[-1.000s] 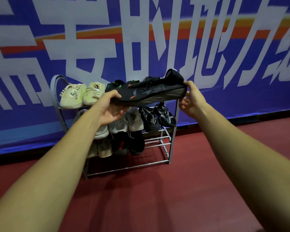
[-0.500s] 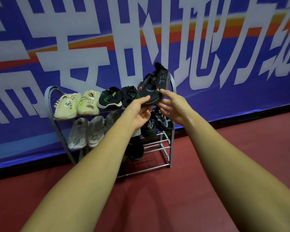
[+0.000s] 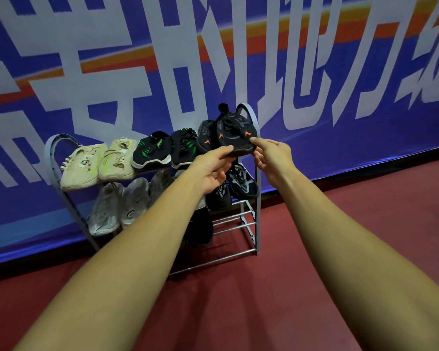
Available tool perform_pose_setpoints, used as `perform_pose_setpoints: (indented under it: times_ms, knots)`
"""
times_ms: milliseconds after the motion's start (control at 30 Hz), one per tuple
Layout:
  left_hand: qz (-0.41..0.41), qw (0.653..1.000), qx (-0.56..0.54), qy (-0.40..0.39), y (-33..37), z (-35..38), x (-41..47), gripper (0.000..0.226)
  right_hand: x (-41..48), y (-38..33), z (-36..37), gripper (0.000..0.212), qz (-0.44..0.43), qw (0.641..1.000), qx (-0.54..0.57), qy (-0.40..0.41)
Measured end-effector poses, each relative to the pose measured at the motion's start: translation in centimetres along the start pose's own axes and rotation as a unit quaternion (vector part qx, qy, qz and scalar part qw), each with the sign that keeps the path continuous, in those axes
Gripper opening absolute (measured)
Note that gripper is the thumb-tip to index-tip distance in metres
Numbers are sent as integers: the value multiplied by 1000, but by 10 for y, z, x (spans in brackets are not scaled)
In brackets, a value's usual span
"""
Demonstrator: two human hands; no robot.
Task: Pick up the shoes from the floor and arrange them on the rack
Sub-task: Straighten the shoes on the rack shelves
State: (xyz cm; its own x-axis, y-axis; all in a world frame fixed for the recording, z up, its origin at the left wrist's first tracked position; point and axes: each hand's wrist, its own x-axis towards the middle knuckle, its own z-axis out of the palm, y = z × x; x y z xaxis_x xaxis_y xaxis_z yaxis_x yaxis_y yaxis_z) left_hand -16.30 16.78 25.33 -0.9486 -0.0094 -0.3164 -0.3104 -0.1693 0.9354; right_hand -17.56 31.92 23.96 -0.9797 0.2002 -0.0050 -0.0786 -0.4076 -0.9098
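A black shoe with orange marks (image 3: 235, 134) sits at the right end of the top shelf of the grey metal rack (image 3: 257, 188), toe toward me. My left hand (image 3: 213, 165) pinches its toe from the left and my right hand (image 3: 271, 154) pinches it from the right. Its matching black shoe (image 3: 205, 136) stands just left of it. Further left on the top shelf are a black pair with green marks (image 3: 151, 152) and a cream pair (image 3: 85, 164).
The middle shelf holds grey shoes (image 3: 132, 201) on the left and dark patterned shoes (image 3: 241, 183) on the right. A dark shoe (image 3: 200, 231) stands lower down. The rack stands against a blue banner wall (image 3: 340, 72) on a red floor (image 3: 238, 300).
The black shoe went from held sideways in front of the rack to standing toe-out on the top shelf's right end. Both hands shifted to its toe.
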Motion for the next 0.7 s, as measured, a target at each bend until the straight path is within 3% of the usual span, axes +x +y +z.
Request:
perform_pose_setpoints:
  times_ms: [100,200,400,533,700]
  knots:
    - [2,999,-43,14,-1,13,8,16,7,4,-2,10,4,999,38,11]
    - [8,996,-81,31,-1,24,14,13,12,9,-4,26,19,997,71,5]
    - [13,990,-130,56,-11,42,21,16,20,15,-4,18,58,989,138,20]
    - [16,993,-99,62,-25,31,26,22,25,26,2,12,84,985,147,25]
    - [8,997,-47,68,-28,-1,29,15,24,33,9,26,95,987,117,56]
